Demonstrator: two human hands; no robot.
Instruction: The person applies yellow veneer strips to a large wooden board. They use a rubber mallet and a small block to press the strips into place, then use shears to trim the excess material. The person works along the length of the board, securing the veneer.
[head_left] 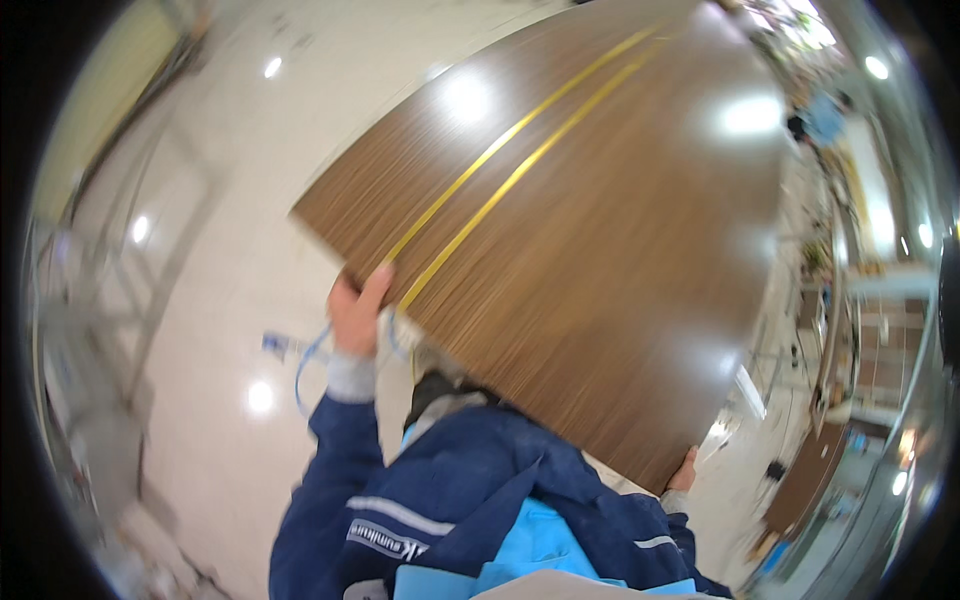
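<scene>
A large brown wood-grain board (600, 240) stretches away in front of me, its near edge at my body. My left hand (358, 308) grips that edge toward the left corner, thumb on top and the other fingers mostly hidden beneath. Beside the thumb, two yellow strips (512, 180) run lengthwise along the board's face. At the near right corner my right hand (685, 470) holds the board's edge; only part of it shows. A thin blue cord (300, 375) loops below my left wrist, and I cannot tell what it is fastened to.
Pale glossy floor (215, 290) lies to the left, reflecting lamps. A metal frame or rack (90, 350), blurred, stands at the far left. On the right are cluttered shelving (885, 340), a brown panel (808, 475) and a person in light blue (822, 120) farther off.
</scene>
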